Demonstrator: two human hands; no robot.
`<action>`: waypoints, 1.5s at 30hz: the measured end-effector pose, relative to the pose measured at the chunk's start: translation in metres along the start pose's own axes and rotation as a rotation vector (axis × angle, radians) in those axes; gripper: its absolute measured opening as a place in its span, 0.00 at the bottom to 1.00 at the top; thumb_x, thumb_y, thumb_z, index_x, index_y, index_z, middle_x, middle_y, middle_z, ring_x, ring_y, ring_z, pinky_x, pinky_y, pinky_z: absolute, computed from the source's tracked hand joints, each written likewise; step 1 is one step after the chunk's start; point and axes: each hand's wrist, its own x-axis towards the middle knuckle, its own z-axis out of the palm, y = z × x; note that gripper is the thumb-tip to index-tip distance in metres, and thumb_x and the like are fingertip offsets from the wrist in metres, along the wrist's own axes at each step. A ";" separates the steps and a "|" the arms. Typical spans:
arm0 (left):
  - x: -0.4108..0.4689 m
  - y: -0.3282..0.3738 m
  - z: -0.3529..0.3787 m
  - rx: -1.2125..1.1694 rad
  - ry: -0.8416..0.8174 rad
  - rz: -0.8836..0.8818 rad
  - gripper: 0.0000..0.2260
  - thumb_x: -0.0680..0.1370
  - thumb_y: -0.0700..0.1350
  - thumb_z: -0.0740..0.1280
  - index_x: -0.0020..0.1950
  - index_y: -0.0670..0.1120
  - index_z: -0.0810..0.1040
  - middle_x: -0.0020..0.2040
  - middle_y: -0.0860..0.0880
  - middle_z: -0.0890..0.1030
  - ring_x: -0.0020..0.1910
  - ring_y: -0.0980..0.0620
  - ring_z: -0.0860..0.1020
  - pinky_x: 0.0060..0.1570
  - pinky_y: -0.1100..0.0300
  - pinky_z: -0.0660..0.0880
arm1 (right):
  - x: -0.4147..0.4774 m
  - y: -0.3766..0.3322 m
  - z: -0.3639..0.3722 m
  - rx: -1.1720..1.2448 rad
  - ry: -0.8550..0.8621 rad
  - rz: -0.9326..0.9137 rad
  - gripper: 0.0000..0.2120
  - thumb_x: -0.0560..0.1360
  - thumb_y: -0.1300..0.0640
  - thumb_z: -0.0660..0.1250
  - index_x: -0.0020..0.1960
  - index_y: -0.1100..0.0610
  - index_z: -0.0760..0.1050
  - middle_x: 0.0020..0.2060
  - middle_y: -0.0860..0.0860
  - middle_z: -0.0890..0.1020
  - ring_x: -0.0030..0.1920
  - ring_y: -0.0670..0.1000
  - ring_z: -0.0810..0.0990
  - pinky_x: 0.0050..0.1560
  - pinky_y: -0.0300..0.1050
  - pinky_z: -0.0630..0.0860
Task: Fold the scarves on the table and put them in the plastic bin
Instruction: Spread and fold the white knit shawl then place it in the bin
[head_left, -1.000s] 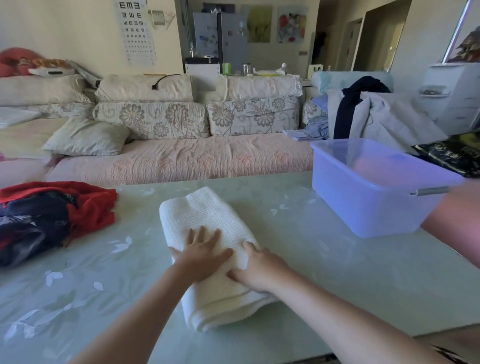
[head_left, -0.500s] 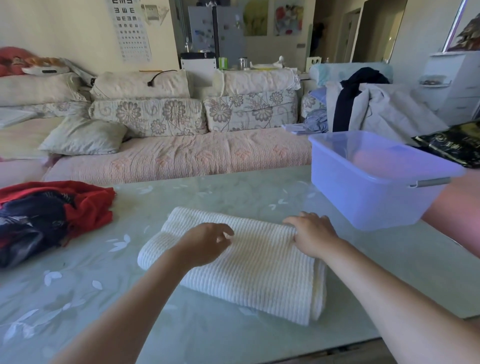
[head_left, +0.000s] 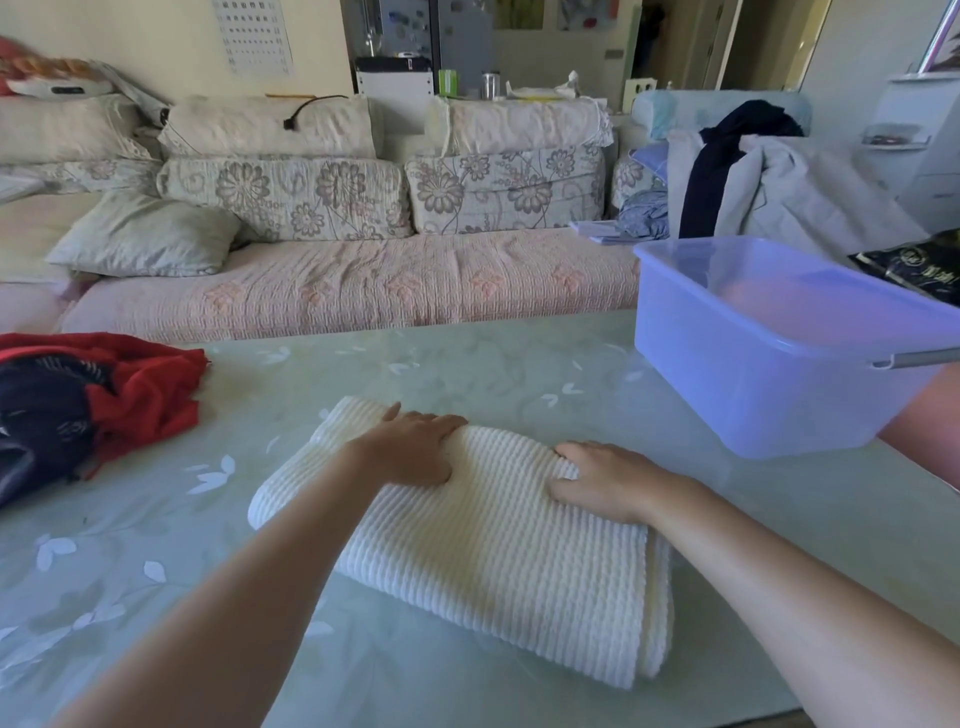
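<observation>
Clerk: Scarf entry, first item. The white scarf (head_left: 493, 571), ribbed knit, is lying folded into a thick pad on the table (head_left: 467, 364), with its stacked layers showing at the right end.

Checker: Hazards attaching to it?

Clerk: Three, as I am judging it. The layers are sitting loose, so a lift from the far edge alone is likely to let them slide apart and undo the fold. The tabletop is looking glossy, so a sideways push is risking a skid instead of a crease. The knit is looking soft, so it is probably going to sag if it is carried by one end.

Checker: Destination?

Clerk: The plastic bin (head_left: 753, 395) is standing on the table to the right, apart from the scarf. A sagging end is liable to catch on the bin's near rim.

Checker: Hands?

Clerk: The left hand (head_left: 410, 449) is lying palm down on the far left part of the scarf and pressing, fingers bending over a hump of cloth. I cannot tell whether they are closing on it. The right hand (head_left: 608, 480) is resting at the far right part, thumb and fingers pinching a bulge of knit between them. Both forearms are reaching across the near side of the table.

Checker: Outstanding stock?

Clerk: The red and dark scarves (head_left: 145, 395) are lying heaped at the left, unfolded.
</observation>
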 end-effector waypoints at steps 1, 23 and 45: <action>0.005 -0.003 -0.002 0.033 -0.010 0.013 0.34 0.71 0.54 0.64 0.77 0.58 0.60 0.72 0.52 0.71 0.73 0.49 0.64 0.76 0.46 0.45 | 0.001 0.001 0.000 0.022 -0.005 -0.010 0.43 0.64 0.25 0.58 0.74 0.43 0.64 0.74 0.45 0.69 0.72 0.51 0.68 0.69 0.52 0.67; -0.029 -0.011 -0.064 0.204 0.458 0.030 0.17 0.67 0.57 0.73 0.52 0.54 0.80 0.47 0.55 0.82 0.49 0.49 0.80 0.53 0.55 0.72 | -0.018 -0.023 -0.063 -0.033 0.307 -0.067 0.23 0.63 0.39 0.77 0.51 0.50 0.77 0.49 0.48 0.83 0.50 0.53 0.81 0.51 0.46 0.77; -0.081 0.046 -0.008 -0.150 0.524 0.230 0.20 0.81 0.58 0.51 0.47 0.52 0.80 0.44 0.55 0.82 0.46 0.54 0.78 0.50 0.52 0.76 | -0.064 0.003 -0.010 -0.218 0.298 0.024 0.24 0.77 0.34 0.59 0.70 0.41 0.69 0.71 0.50 0.68 0.72 0.54 0.65 0.67 0.56 0.64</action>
